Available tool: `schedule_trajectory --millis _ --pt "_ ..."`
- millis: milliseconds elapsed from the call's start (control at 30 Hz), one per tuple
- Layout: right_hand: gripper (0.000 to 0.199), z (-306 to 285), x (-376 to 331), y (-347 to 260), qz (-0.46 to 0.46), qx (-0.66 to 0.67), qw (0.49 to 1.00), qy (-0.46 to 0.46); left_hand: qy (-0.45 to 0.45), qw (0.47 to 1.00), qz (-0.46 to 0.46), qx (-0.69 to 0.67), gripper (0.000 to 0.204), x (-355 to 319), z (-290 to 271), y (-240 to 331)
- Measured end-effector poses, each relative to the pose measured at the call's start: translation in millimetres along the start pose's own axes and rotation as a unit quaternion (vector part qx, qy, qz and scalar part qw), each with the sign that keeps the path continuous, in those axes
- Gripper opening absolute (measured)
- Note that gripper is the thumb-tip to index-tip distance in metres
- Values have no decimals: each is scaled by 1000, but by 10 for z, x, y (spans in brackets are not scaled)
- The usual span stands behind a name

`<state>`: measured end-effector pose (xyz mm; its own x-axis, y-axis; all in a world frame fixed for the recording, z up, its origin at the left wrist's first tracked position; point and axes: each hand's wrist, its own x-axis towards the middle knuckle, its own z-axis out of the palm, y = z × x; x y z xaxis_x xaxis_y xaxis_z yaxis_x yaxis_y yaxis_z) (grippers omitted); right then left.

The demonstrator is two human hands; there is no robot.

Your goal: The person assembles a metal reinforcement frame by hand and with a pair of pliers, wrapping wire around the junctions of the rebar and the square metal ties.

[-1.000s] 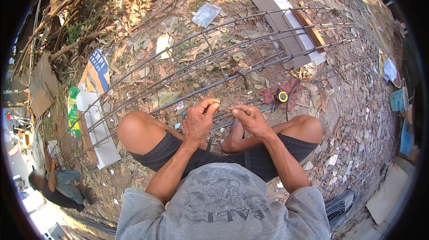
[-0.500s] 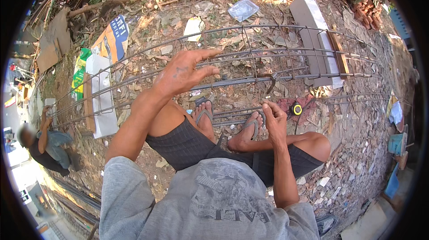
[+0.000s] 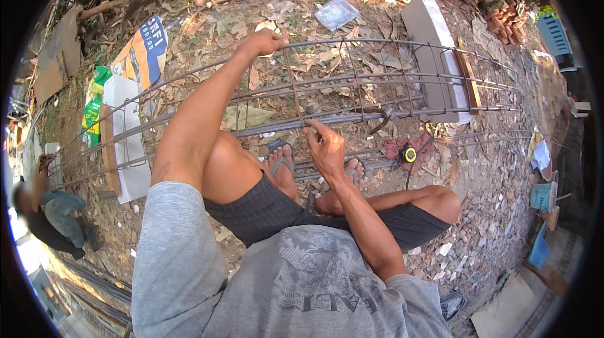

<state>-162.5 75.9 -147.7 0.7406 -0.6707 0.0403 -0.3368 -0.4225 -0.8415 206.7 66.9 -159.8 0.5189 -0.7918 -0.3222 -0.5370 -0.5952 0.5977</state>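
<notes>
A long rebar cage [image 3: 384,77] of steel bars and thin square stirrups spans the ground before me. My left hand [image 3: 267,41] reaches to its far top bar, fingers closed round a stirrup [image 3: 290,77] where it meets that bar. Close to the near bars, beside the lower end of this stirrup, my right hand [image 3: 326,150] is closed in a pinch; what it holds is too small to make out. A dark curved hook-shaped tool [image 3: 381,121] rests on the near bars, right of my right hand.
White blocks [image 3: 434,49] [image 3: 126,140] with wood strips support the cage at both sides. A yellow tape measure [image 3: 410,154] lies on a dark red cloth [image 3: 395,149]. Leaves and rubble cover the ground. Another person [image 3: 53,212] crouches at the cage's left end.
My left hand has moved away from me to the far top bar and closed on the stirrup. My right hand has shifted left and slightly forward to the near bars.
</notes>
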Motion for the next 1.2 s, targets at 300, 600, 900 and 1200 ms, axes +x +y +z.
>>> schedule_trajectory --millis 300,600,900,1200 --pt "23 -45 70 19 -52 -64 996 27 -21 985 17 -170 27 71 162 81" --pt "21 41 -8 159 -53 -21 994 90 -13 993 11 -115 36 82 167 365" --pt "20 16 -22 168 -58 14 994 89 -43 981 2 -191 45 -21 95 378" --pt "23 -11 -109 155 -14 62 995 75 -38 981 -10 -192 36 -49 51 338"
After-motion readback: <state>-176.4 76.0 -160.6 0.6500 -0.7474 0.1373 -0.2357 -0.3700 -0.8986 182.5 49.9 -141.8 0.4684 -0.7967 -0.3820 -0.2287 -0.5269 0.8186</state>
